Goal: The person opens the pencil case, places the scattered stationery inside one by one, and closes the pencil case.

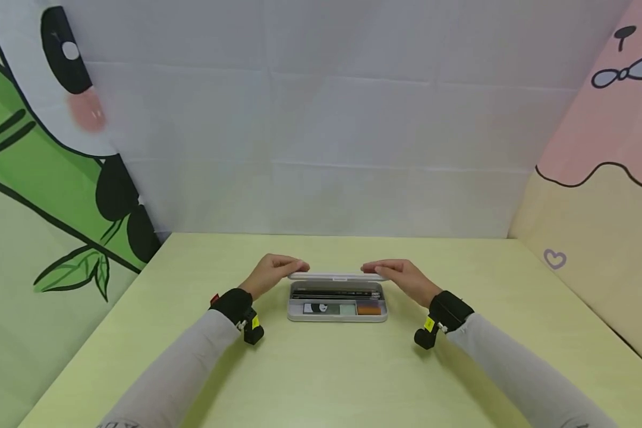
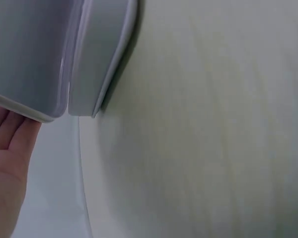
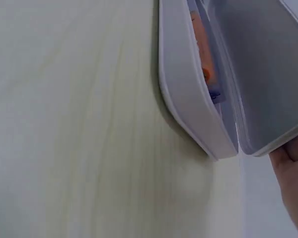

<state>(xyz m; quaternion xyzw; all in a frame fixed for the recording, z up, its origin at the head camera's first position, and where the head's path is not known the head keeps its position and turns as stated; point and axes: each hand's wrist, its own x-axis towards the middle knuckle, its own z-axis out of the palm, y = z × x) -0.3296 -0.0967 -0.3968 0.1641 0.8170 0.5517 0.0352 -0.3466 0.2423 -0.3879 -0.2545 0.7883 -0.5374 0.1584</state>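
A pale grey pencil case (image 1: 337,318) stands on the table with its hinged lid (image 1: 331,277) raised. Inside lie dark pencils (image 1: 334,293), an eraser with a black-and-white sleeve (image 1: 321,308) and an orange item (image 1: 368,310), perhaps a sharpener. My left hand (image 1: 270,273) is at the lid's left corner, its fingers (image 2: 21,136) behind the lid's outer face. At the right corner, my right hand (image 1: 406,279) touches the lid likewise, with fingers (image 3: 297,147) passing behind it. The fingertips are hidden by the lid in both wrist views.
The light yellow table (image 1: 331,374) spreads around the case. A white wall sheet (image 1: 321,131) rises beyond the far edge. Painted panels stand at the left (image 1: 59,226) and the right (image 1: 594,214). Each wrist wears a black strap with a small camera.
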